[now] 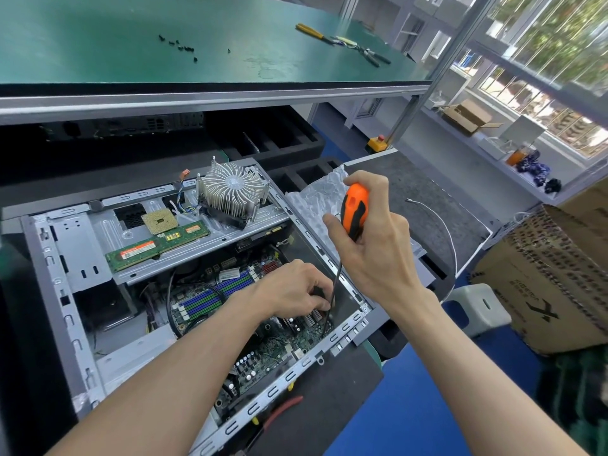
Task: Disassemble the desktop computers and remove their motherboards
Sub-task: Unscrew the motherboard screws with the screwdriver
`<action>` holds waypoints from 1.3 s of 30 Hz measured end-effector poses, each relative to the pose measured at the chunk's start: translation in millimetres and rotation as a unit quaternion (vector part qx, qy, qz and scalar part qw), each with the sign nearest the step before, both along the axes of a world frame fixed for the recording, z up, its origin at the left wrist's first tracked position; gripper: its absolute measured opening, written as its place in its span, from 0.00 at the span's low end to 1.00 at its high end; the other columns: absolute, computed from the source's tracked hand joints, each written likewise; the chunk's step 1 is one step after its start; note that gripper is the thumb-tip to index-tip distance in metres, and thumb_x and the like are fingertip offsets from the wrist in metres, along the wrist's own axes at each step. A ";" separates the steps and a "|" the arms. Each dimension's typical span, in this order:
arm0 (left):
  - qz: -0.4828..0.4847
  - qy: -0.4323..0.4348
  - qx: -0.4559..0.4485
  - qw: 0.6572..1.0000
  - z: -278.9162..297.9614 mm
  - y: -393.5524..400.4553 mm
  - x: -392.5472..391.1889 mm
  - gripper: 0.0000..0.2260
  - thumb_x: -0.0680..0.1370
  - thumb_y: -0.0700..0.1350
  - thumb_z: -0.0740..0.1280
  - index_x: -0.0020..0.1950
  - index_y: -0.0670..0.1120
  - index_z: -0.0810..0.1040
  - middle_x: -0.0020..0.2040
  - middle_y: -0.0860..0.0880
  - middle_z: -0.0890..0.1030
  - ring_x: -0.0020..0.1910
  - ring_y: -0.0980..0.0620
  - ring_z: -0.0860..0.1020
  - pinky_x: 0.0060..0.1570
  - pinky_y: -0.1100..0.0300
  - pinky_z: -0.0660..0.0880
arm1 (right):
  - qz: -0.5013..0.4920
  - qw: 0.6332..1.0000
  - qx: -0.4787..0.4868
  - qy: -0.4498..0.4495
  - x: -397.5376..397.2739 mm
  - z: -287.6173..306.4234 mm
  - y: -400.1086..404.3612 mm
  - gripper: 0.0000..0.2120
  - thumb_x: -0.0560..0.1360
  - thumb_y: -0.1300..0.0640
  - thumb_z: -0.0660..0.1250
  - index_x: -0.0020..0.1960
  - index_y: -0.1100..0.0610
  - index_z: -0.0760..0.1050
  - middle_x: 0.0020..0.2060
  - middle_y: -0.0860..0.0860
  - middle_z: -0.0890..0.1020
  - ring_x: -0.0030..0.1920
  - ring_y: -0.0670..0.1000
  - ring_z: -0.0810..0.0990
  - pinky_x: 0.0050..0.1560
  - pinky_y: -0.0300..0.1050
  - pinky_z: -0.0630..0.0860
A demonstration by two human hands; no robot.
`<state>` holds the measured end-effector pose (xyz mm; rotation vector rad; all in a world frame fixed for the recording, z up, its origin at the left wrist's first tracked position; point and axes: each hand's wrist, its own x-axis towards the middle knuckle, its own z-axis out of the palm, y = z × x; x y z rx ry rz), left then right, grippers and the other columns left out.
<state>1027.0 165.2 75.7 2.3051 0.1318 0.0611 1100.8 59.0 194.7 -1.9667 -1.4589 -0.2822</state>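
An open grey desktop case (62,258) lies on its side with the green motherboard (279,347) inside. My right hand (371,245) grips the orange-and-black handle of a screwdriver (353,205); its dark shaft runs down to the board near the case's right rim. My left hand (292,291) reaches into the case, its curled fingers pinching the shaft low down. On the case's metal bracket rest a finned heatsink (230,192), a CPU chip (159,222) and a green RAM stick (158,246).
Above is a green-topped shelf (131,37) with several loose black screws (179,46) and yellow-handled pliers (316,32). Bubble wrap (312,199) and a white cable (441,222) lie right of the case. Cardboard boxes (546,278) stand at right. Red-handled pliers (283,408) lie at the case's front edge.
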 end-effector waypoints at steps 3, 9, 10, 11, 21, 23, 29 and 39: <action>-0.001 -0.002 -0.005 1.000 -0.4 0.1 0.1 0.02 0.76 0.48 0.72 0.45 0.55 0.84 0.27 0.69 0.74 0.28 0.66 0.73 0.30 0.67 0.62 | -0.007 1.000 0.008 -0.012 -0.8 -0.2 -0.8 0.21 0.79 0.56 0.70 0.62 0.49 0.59 0.27 0.48 0.62 0.25 0.49 0.63 0.29 0.41 0.62; -0.006 -0.005 -0.001 1.000 -4.8 -0.7 1.8 0.02 0.76 0.51 0.71 0.46 0.56 0.83 0.29 0.67 0.75 0.30 0.63 0.73 0.32 0.64 0.65 | -0.077 0.995 0.032 -0.047 -2.8 1.5 -0.4 0.25 0.75 0.55 0.76 0.55 0.52 0.59 0.27 0.44 0.63 0.24 0.48 0.64 0.24 0.46 0.68; -0.007 -0.007 0.000 1.000 -5.4 -0.9 2.0 0.02 0.76 0.51 0.71 0.46 0.56 0.83 0.29 0.68 0.75 0.30 0.63 0.73 0.31 0.64 0.64 | -0.077 0.996 0.030 -0.046 -2.6 2.4 -1.2 0.25 0.74 0.55 0.76 0.56 0.52 0.59 0.27 0.43 0.63 0.24 0.48 0.64 0.24 0.45 0.68; -0.008 -0.009 0.003 1.000 -5.8 -0.9 2.2 0.02 0.76 0.51 0.71 0.46 0.56 0.83 0.29 0.68 0.75 0.30 0.64 0.73 0.31 0.65 0.64 | -0.071 0.996 0.024 -0.048 -2.3 3.7 -1.7 0.25 0.74 0.56 0.76 0.56 0.52 0.60 0.27 0.42 0.62 0.23 0.47 0.64 0.25 0.42 0.67; -0.021 -0.003 0.013 1.000 -9.6 -3.2 1.6 0.05 0.78 0.57 0.68 0.49 0.60 0.82 0.28 0.72 0.73 0.29 0.71 0.72 0.38 0.61 0.72 | -0.162 0.952 -0.146 -0.213 3.7 46.5 -11.6 0.20 0.81 0.41 0.63 0.40 0.54 0.64 0.25 0.49 0.65 0.29 0.60 0.70 0.33 0.48 0.67; -0.028 0.000 0.019 0.999 -9.9 -4.1 1.1 0.07 0.79 0.58 0.67 0.51 0.59 0.82 0.26 0.71 0.72 0.28 0.72 0.71 0.44 0.58 0.76 | -0.188 0.941 -0.198 -0.200 5.6 50.7 -10.7 0.21 0.81 0.39 0.61 0.40 0.55 0.64 0.28 0.52 0.66 0.34 0.61 0.71 0.36 0.50 0.65; -0.043 -0.013 0.021 0.999 -7.1 -4.5 -1.3 0.08 0.80 0.55 0.66 0.52 0.56 0.83 0.25 0.74 0.71 0.26 0.72 0.71 0.41 0.57 0.76 | -0.078 0.971 -0.223 -0.048 15.4 59.4 -11.6 0.12 0.79 0.48 0.68 0.42 0.53 0.70 0.28 0.49 0.73 0.33 0.51 0.70 0.36 0.45 0.67; -0.041 -0.007 0.016 0.999 -8.7 -3.6 1.5 0.09 0.80 0.56 0.67 0.56 0.57 0.84 0.29 0.75 0.72 0.30 0.72 0.73 0.36 0.67 0.66 | 0.037 0.949 -0.314 0.003 13.4 86.1 -23.8 0.01 0.77 0.52 0.70 0.47 0.48 0.79 0.34 0.48 0.80 0.39 0.48 0.78 0.40 0.45 0.72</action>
